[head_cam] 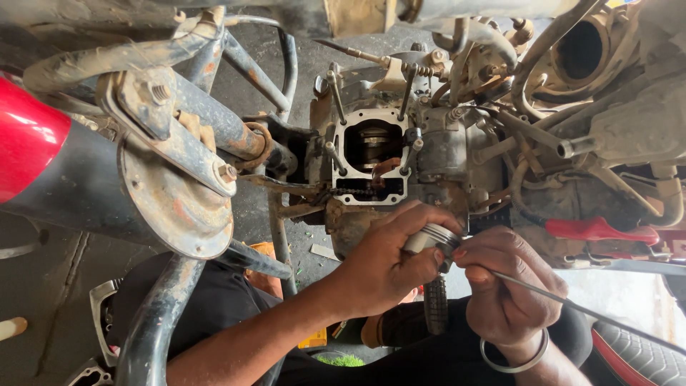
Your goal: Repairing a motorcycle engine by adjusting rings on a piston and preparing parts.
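Soft even daylight, glare on the red tank (25,139), sharp centre, wide-angle bending at edges, shadowed lower corners

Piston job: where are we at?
Done: the cylinder is off, so the crankcase opening sits bare with its studs exposed. In hand: left hand grips the piston while right hand works a thin metal tool at its edge. Left: piston not yet in the engine, and nothing is refitted over the studs.
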